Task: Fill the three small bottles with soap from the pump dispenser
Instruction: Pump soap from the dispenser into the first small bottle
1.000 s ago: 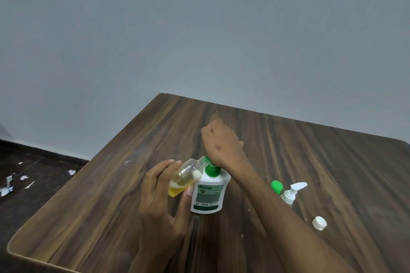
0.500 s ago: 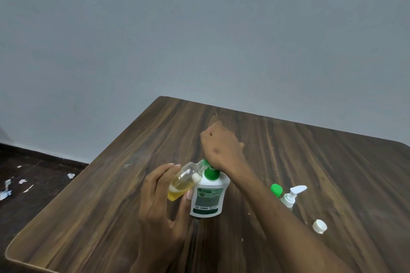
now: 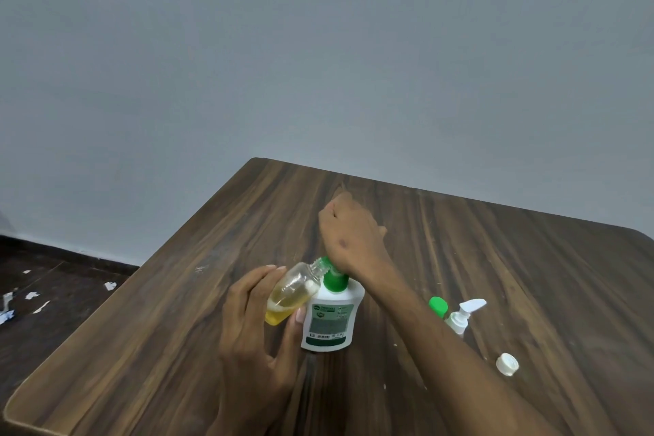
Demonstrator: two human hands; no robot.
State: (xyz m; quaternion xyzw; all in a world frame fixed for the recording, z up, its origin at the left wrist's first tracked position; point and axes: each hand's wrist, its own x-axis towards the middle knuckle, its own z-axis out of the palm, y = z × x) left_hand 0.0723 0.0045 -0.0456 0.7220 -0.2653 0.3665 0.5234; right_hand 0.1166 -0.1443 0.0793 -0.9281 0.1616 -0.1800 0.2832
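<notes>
Your left hand [image 3: 260,326] pinches the tilted, part-filled small bottle [image 3: 292,292]; it is light, rigid and probably slippery, so hold its belly. Your right hand [image 3: 350,241], curled, presses the pump dispenser [image 3: 332,315] head.

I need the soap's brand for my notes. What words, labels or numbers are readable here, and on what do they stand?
Pump dispenser, front label: print in a green and grey panel and on the green band below, all too small and blurred to read; no brand can be made out.
Small clear bottle held in the left hand: no text visible.
White pump bottle, green-capped bottle and loose white cap: no text visible.
</notes>
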